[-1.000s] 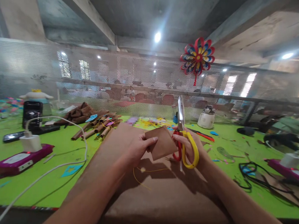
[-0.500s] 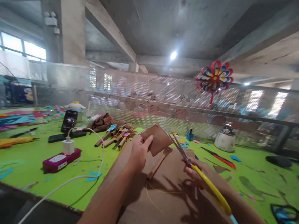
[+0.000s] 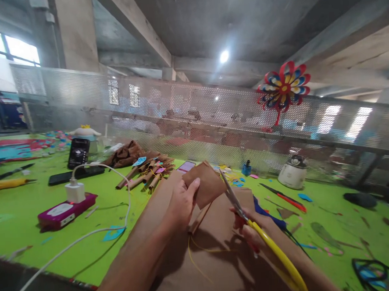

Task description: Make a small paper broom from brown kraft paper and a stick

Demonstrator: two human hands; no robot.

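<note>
My left hand (image 3: pixel 183 197) pinches a square brown paper piece (image 3: pixel 207 184) between thumb and fingers, holding it up above the work surface. In my right hand (image 3: pixel 252 225) is a pair of scissors (image 3: pixel 237 204) with yellow and red handles, its blade tips at the right edge of the paper piece. Below the piece, a rolled brown paper tube (image 3: pixel 199 220) with a yellow string (image 3: pixel 196 259) lies on a large brown paper sheet (image 3: pixel 182 273). The tube's upper end is hidden behind the held piece.
A pile of paper tubes (image 3: pixel 148 172) lies at the back left. Nearby are a purple power strip (image 3: pixel 66 211) with a white cable, and phones (image 3: pixel 78 152). To the right are a red-and-black cutter (image 3: pixel 285 197), a white pot (image 3: pixel 292 172) and paper scraps on the green table.
The view has shifted slightly, moving the table things on the left further left. My scissors have come closer, their tips now at the edge of the brown paper piece.
</note>
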